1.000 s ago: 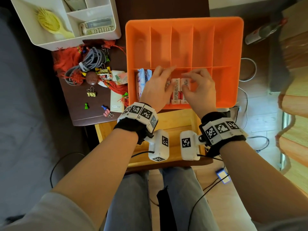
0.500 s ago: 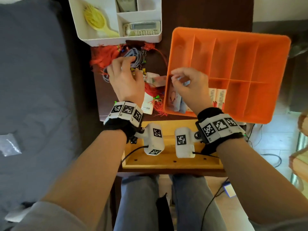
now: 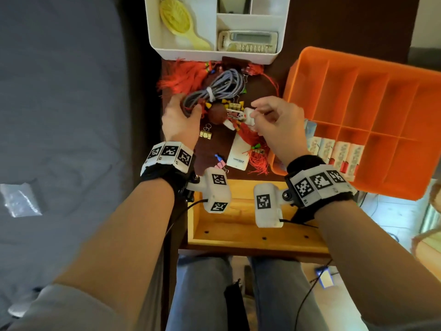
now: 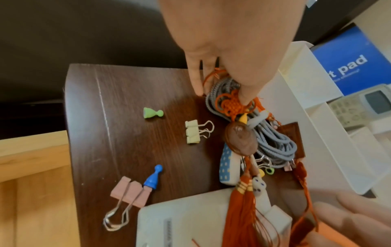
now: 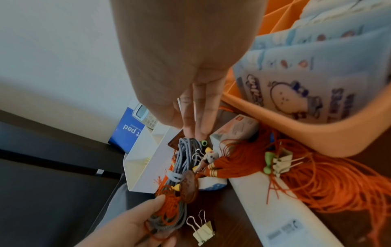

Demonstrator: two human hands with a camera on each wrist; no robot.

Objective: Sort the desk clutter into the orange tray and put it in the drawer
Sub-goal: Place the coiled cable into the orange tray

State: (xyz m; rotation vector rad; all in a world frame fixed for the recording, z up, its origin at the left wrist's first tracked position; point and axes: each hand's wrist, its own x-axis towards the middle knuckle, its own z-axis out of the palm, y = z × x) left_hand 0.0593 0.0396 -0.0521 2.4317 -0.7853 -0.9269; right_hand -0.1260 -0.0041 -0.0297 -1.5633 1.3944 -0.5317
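The orange tray (image 3: pixel 372 101) sits at the right of the dark desk, with tissue packs (image 3: pixel 338 154) in its near compartments. Left of it lies the clutter pile: a coiled grey cable (image 3: pixel 219 89), red tassels (image 3: pixel 186 77) and a brown pendant (image 3: pixel 217 113). My left hand (image 3: pixel 188 108) grips the near end of the cable (image 4: pixel 273 138) together with an orange knotted cord (image 4: pixel 232 102). My right hand (image 3: pixel 256 111) hovers over the middle of the pile; its straight fingers (image 5: pixel 198 123) point down at the cable's far end and hold nothing.
An open wooden drawer (image 3: pixel 238 225) lies below the desk edge, under my wrists. A white organiser (image 3: pixel 214 53) with a yellow hairbrush (image 3: pixel 176 22) stands behind the pile. Binder clips (image 4: pixel 193 132), a green pawn (image 4: pixel 152 113), a blue pawn (image 4: pixel 153 175) and a white card (image 3: pixel 238 154) lie loose.
Both hands left the tray and moved left to the clutter pile. My left hand took hold of the grey cable; my right hand came from the tray's corner to above the pile.
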